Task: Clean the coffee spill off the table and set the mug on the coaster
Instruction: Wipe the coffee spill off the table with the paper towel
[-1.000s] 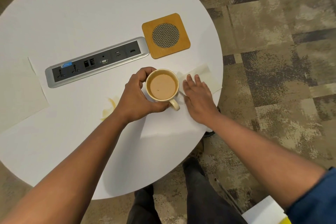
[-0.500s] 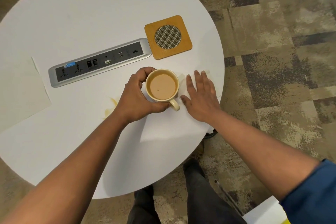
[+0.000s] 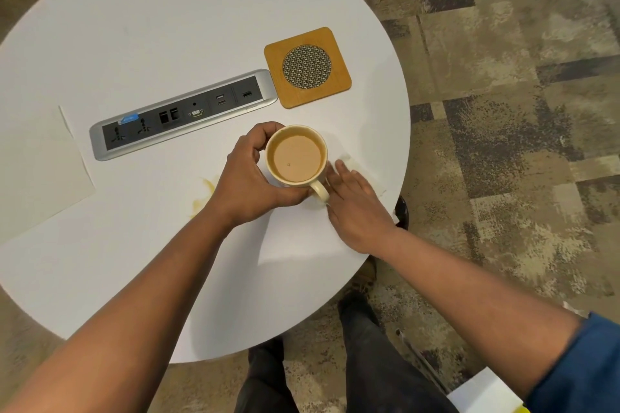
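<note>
My left hand (image 3: pixel 250 183) wraps the full mug (image 3: pixel 296 155) on the desk (image 3: pixel 167 17), short of the coaster (image 3: pixel 307 67). My right hand (image 3: pixel 355 203) lies flat, perhaps on a napkin. The spill (image 3: pixel 204 193) remains unwiped.

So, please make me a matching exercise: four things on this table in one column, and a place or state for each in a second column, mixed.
Things:
1. mug
2. coaster
3. coffee spill
4. power strip

Places or states:
A. bare, nothing on it, near the far right edge
B. yellowish stain beside the left wrist
C. full of milky coffee, held by the left hand
D. long grey panel with sockets, left of the coaster

Pairs: 1-C, 2-A, 3-B, 4-D
</note>
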A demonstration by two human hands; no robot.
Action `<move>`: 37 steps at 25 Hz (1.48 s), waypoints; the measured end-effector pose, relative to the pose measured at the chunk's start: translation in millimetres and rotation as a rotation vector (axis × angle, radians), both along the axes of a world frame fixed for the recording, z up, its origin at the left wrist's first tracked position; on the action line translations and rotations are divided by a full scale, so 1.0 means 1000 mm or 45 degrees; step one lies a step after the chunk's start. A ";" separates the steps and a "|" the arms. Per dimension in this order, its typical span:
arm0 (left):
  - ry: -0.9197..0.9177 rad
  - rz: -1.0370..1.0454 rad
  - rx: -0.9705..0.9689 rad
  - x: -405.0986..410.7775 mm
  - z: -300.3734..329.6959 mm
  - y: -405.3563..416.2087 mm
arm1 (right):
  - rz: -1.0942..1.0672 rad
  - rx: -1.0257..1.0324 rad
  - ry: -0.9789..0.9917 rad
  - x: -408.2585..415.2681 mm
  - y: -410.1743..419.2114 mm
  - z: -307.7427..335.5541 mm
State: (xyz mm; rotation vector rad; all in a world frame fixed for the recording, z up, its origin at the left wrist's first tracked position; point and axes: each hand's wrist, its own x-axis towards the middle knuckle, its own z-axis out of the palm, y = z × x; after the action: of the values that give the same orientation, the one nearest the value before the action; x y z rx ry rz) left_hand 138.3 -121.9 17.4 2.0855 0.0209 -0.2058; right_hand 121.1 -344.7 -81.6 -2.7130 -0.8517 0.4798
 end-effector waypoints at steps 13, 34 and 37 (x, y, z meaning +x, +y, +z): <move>-0.001 0.016 -0.009 0.000 0.008 -0.005 | -1.246 0.587 0.033 0.072 -0.050 0.022; 0.003 0.008 -0.012 0.000 -0.002 -0.004 | -0.042 0.333 0.063 0.023 -0.019 0.023; 0.015 0.016 -0.014 0.000 -0.002 -0.005 | -0.083 0.285 0.119 0.020 -0.042 0.028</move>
State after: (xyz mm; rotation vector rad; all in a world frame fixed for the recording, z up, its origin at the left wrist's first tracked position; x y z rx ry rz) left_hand 137.9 -127.4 15.1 2.0729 0.0401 -0.2102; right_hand 141.4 -386.8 -53.5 -2.4850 -0.7425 0.4634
